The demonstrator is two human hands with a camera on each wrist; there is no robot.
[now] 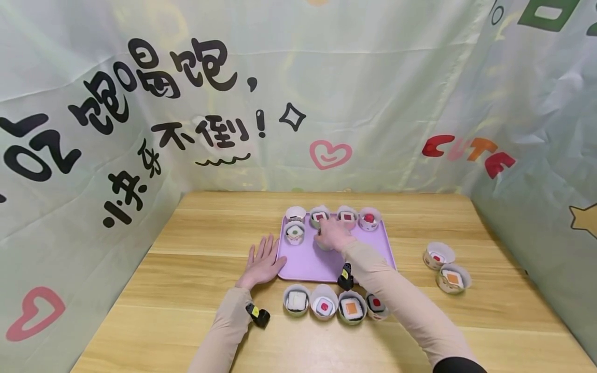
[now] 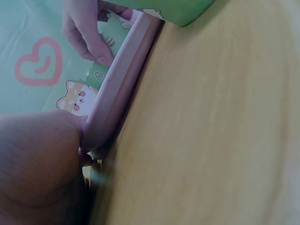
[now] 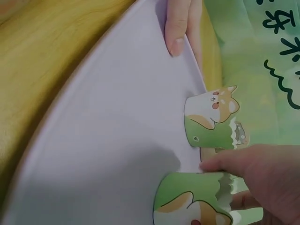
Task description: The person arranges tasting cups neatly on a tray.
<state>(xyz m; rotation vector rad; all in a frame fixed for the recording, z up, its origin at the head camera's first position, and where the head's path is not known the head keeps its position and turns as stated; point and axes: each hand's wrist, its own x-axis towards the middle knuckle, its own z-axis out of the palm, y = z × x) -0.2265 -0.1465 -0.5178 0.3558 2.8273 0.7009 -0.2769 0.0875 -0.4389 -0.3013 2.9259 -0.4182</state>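
Observation:
A pale purple tray (image 1: 305, 267) lies on the wooden table. My right hand (image 1: 335, 234) reaches over it, thumb and fingers around a green paper sushi cup (image 3: 187, 199) printed with a dog; the hand mostly hides this cup in the head view. Flat on the table at the tray's left edge rests my left hand (image 1: 262, 263), fingers spread and thumb at the rim. Just left of the gripped cup stands another sushi cup (image 1: 295, 233), with a white cup (image 1: 296, 213) behind it. Along the tray's back edge are more cups, including one with a red topping (image 1: 369, 218).
In front of the tray stands a row of several sushi cups, among them a white-topped one (image 1: 297, 301) and an orange-topped one (image 1: 351, 309). Two more cups (image 1: 438, 256) sit to the right on the table (image 1: 196, 248). Printed cloth walls (image 1: 373, 103) enclose the back and sides.

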